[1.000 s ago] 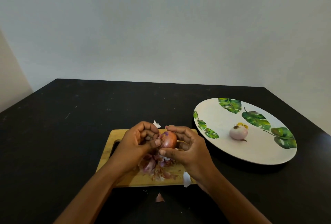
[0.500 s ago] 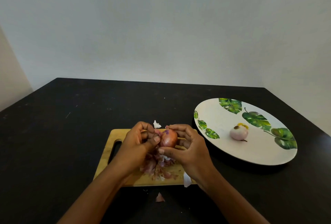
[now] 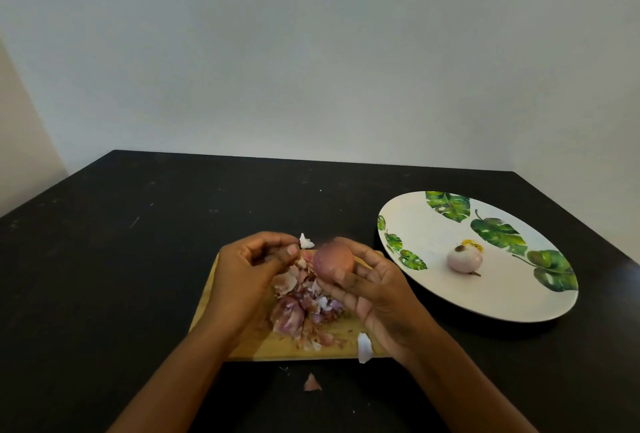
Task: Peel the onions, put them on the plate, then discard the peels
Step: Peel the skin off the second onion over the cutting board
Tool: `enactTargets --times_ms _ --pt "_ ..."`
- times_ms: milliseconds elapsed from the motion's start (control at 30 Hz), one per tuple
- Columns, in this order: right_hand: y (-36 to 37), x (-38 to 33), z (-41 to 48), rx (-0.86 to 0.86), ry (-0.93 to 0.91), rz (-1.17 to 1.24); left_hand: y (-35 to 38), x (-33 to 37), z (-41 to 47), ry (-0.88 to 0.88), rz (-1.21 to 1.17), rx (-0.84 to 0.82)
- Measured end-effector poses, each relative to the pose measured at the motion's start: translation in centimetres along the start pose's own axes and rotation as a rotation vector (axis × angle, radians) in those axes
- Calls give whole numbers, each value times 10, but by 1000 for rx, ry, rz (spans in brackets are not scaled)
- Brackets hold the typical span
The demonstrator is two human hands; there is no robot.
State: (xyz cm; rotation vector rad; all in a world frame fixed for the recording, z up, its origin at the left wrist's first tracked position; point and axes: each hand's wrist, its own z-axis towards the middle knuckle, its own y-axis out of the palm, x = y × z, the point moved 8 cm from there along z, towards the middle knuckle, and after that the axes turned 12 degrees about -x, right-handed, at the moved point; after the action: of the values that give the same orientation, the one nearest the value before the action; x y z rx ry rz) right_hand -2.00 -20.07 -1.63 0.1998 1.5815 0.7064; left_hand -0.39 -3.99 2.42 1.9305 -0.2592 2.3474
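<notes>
Holding onion (image 3: 334, 259) in right hand (image 3: 377, 297) over peels (image 3: 301, 304), fingers clamped round it. Curling left hand (image 3: 249, 269) beside it, thumb against fingertips; can't tell if pinching anything.

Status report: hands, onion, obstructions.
Right hand grips onion, reddish skin on. Left hand curled beside it, pinch unclear. Peeled onion on plate. Peels heaped on board; nothing blocking plate.
</notes>
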Motion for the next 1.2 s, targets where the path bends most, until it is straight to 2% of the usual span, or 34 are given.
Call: enactTargets --times_ms 400,600,767,1200 --pt "3 1 0 3 27 21 19 21 -6 266 342 -104" --pt "4 2 -1 4 19 -5 21 26 -11 369 518 -38" --pt "4 3 -2 10 32 8 27 26 -12 401 532 -78" --pt "1 6 1 55 35 101 38 18 -11 344 460 -234"
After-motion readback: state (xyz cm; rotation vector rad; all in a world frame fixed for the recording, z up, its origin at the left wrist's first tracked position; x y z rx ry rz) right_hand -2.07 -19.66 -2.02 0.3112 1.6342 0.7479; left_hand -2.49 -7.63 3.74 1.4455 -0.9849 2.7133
